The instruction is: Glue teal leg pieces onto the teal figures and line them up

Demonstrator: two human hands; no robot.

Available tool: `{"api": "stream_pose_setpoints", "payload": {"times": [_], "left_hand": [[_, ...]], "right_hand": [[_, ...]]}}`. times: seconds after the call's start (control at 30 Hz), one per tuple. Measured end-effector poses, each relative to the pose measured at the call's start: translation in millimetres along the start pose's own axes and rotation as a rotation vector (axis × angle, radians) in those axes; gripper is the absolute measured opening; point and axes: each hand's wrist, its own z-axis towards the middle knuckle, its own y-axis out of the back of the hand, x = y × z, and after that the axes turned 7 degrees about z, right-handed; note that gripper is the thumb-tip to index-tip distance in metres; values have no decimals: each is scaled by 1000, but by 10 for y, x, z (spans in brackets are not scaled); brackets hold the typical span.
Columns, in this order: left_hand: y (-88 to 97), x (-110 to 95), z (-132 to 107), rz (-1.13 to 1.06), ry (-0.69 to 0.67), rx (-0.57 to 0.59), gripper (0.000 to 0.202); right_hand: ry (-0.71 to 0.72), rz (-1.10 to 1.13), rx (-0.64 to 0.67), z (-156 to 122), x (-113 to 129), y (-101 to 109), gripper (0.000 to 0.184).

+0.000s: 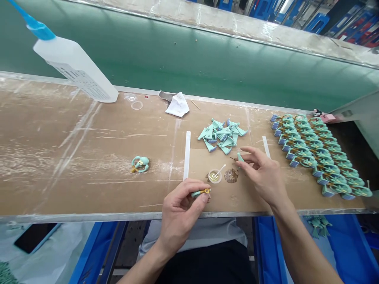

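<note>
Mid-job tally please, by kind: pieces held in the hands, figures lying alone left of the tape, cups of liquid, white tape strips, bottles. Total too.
Held pieces: 2 (teal-and-yellow piece in the left hand, teal piece in the right hand)
Lone figure: 1
Cup of liquid: 1
Tape strips: 2 (left strip, right strip)
Bottle: 1
Total: 7

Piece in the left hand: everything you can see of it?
The piece looks like smooth plastic: pale teal at image left, then an ochre-yellow section ending at right in a ring. It lies roughly sideways, pinched between the fingers of the left hand above the table, near its front edge; fingers hide part.
</note>
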Motion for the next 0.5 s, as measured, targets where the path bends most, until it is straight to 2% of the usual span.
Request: {"api": "stream_pose_setpoints", "payload": {"times": [0.1,0.2,0.27,0.4,0.5], "left_hand": [[-8,-13,-5,-34,9,-10,11],[-27,-36,-5,-55,22,-23,11],[-43,-47,-6,-27,12,-36,12],[-82,-50,-22,48,-50,-55,16],[-111,-45,-49,53,-49,-58,16]], "right_hand": [[-11,98,-61,-140,-68,-46,36],[-37,221,-79,-357,54,-108,31],[-116,406,-19,-528,219,-177,28],[-360,873,162,-776,524,-369,27],[-450,1013,211,-830,595,-480,26]]}}
